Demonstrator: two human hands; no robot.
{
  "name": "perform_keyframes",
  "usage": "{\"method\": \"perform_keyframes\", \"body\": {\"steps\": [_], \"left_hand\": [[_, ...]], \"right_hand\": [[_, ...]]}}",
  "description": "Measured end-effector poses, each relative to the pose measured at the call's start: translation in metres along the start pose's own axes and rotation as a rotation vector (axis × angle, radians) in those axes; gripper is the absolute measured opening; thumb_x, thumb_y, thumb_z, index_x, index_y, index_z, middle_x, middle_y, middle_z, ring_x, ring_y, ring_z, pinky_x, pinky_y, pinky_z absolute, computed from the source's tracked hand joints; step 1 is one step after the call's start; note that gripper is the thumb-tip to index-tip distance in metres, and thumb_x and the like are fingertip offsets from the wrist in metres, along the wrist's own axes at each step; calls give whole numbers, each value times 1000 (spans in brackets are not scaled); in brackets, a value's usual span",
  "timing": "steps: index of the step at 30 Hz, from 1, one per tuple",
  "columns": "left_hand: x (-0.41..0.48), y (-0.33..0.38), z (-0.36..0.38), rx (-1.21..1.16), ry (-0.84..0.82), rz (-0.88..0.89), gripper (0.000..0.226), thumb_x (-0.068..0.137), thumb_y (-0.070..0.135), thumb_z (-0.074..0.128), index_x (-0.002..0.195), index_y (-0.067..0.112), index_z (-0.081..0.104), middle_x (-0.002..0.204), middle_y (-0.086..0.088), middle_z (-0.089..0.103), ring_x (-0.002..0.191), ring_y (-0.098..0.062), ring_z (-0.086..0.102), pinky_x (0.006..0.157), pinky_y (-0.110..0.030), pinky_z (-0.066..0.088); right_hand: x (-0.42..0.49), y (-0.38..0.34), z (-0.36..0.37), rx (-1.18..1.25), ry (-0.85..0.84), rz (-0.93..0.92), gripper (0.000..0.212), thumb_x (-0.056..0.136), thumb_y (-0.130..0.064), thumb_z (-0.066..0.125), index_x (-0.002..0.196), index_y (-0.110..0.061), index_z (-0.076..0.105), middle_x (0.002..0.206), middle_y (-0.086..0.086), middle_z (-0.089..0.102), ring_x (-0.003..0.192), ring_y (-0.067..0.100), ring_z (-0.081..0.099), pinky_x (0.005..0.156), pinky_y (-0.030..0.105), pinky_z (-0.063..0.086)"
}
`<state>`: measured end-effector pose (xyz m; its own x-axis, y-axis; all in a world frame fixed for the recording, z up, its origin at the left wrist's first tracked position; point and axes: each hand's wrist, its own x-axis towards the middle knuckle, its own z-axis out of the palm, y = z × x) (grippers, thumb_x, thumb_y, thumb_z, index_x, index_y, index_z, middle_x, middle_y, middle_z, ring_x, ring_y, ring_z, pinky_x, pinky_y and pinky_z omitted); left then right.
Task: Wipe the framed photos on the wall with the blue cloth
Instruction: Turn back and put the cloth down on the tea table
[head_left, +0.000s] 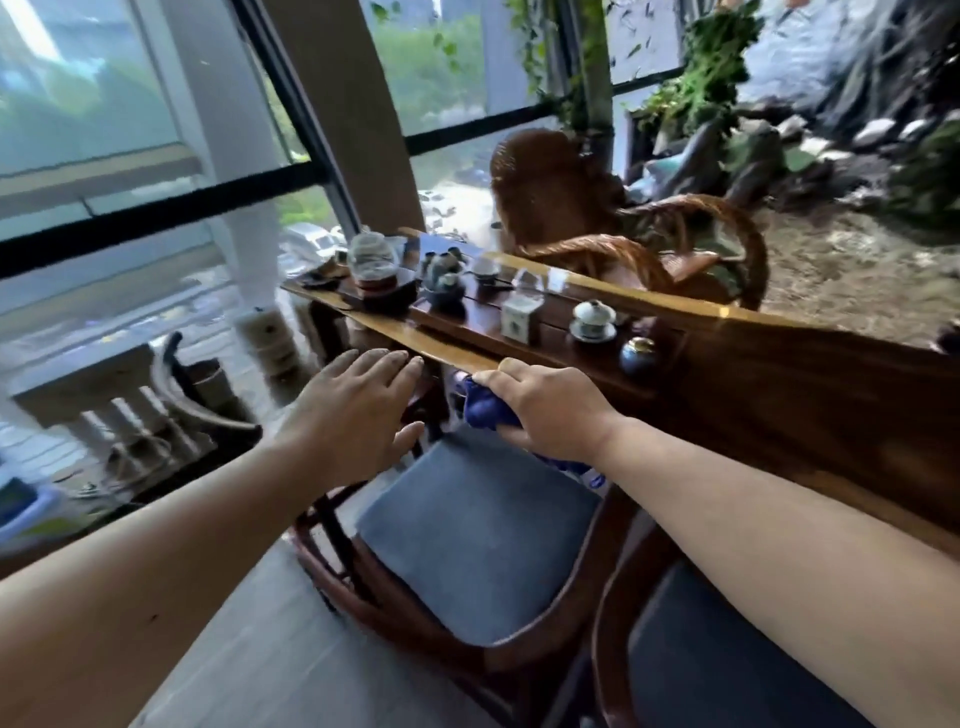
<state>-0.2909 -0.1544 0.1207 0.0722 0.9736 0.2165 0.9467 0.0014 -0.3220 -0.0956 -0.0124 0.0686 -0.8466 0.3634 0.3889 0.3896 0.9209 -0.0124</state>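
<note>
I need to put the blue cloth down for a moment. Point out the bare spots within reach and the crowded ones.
Free: the grey seat cushion under the hands, and the bare table edge right of the small blue jar. Crowded: the tray stretch with the glass jar, white box and lidded cup. The right hand holds the cloth; the left hand is empty.

I see a deep blue cloth (485, 408) bunched in my right hand (550, 410). The chair cushion (478, 540) below is a muted grey-blue, set in a dark reddish-brown frame. The table (779, 395) is warm brown wood with a lighter golden edge. On it stand a white lidded cup (593, 318) with faint blue markings, a dark blue jar (639, 356) with a gold lid, and a white box (519, 321). The wicker chair (623, 244) is orange-brown, the window frames (156, 218) black.
</note>
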Motion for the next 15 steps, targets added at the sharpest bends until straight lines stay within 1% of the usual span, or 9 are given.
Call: {"method": "perform_keyframes", "body": {"steps": [1,2,3,6,8,11,13,15], "left_hand": [[14,24,6,-19,9,20,73,81,54,41,134,4,50,132,-16,59,123,-31,53,104,-45,43],[16,28,9,-29,8,14,73,81,54,42,133,3,51,132,-16,59,123,-31,53,103,-45,43],[21,37,12,-38,-4,15,73,81,53,42,133,3,51,131,-16,59,123,-31,53,103,-45,44],[52,100,26,-72,-47,88,74,80,54,39,131,2,53,131,-15,60,122,-31,54,101,-46,45],[67,135,37,-82,-79,124,73,80,54,41,131,2,53,131,-15,59,122,-31,54,101,-46,45],[84,176,55,-96,-115,158,70,81,51,58,133,4,51,134,-14,57,125,-30,52,104,-45,43],[101,207,65,-115,-139,195,71,79,48,66,133,3,51,133,-16,58,123,-32,53,103,-46,44],[117,233,70,-149,-162,214,71,79,47,65,132,2,51,131,-17,59,122,-33,54,102,-46,43]], "right_hand": [[-23,18,-1,6,-23,38,58,77,-41,67,128,-17,53,116,1,63,94,25,66,61,34,51],[-31,21,0,-3,-17,44,58,76,-40,69,127,-17,55,114,2,64,91,25,66,59,33,51],[-43,28,2,-11,-14,60,58,74,-39,70,126,-17,55,112,2,64,89,25,67,57,33,50],[-112,76,8,8,-58,185,58,71,-38,72,124,-18,57,109,1,65,84,25,67,53,30,47],[-157,104,14,34,-77,278,59,71,-35,71,125,-18,56,108,2,64,83,26,67,54,32,49],[-208,133,22,59,-118,383,59,72,-34,69,128,-20,54,109,2,62,84,28,66,56,36,50],[-240,154,28,75,-140,462,59,73,-33,67,129,-23,52,111,0,61,87,27,66,59,35,49],[-265,174,33,68,-141,516,58,74,-33,66,130,-24,51,113,1,60,89,29,65,61,36,49]]}}
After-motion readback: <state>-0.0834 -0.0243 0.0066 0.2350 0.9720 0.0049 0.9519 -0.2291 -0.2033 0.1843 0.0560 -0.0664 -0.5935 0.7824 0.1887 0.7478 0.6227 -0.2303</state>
